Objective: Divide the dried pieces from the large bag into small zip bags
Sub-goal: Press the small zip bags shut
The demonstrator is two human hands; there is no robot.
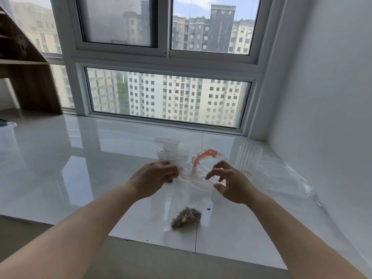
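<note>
Head view, 1 frame.

Item 1: small zip bag (189, 198), clear, red zip line at its top, held up over the white tiled ledge (80, 168). Its long axis runs from the zip edge, away from the person, down toward the near edge. The dried pieces (186, 217) sit bunched in its bottom corner.

Item 2: left hand (155, 179), fingers curled, pinching the bag's top-left corner at the zip line.

Item 3: right hand (229, 181), fingers spread and loosely bent, holding nothing plainly; its fingertips are at the right end of the zip line, contact uncertain. The zip line runs crosswise between the 2 hands, so sealing would likely mean a sideways run along it; the right hand is the free one.

Item 4: large bag (205, 160), clear with a red band, just beyond the hands.

Item 5: spare zip bags (173, 150), stacked behind the left hand.

Item 6: ribbed glass (248, 158), right of the large bag.
</note>
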